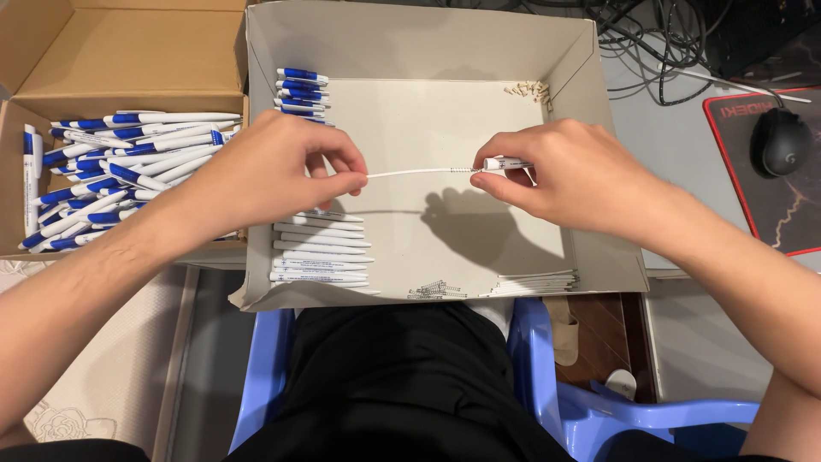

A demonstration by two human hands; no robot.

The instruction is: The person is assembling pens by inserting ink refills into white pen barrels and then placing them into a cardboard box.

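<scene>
At nine o'clock a brown cardboard box [128,51] holds a heap of blue-and-white pens [120,162]. Just right of it the left hand [274,167] pinches the end of a thin white refill [410,172] between thumb and forefinger. The refill runs level above a shallow white box [445,51], over its bare middle, with white barrels [321,248] stacked at seven o'clock, springs [438,289] at six and small tips [528,89] at one. The right hand [560,171] grips a white barrel piece [505,162] on the refill's other end. At three o'clock sits a black mouse [780,141].
</scene>
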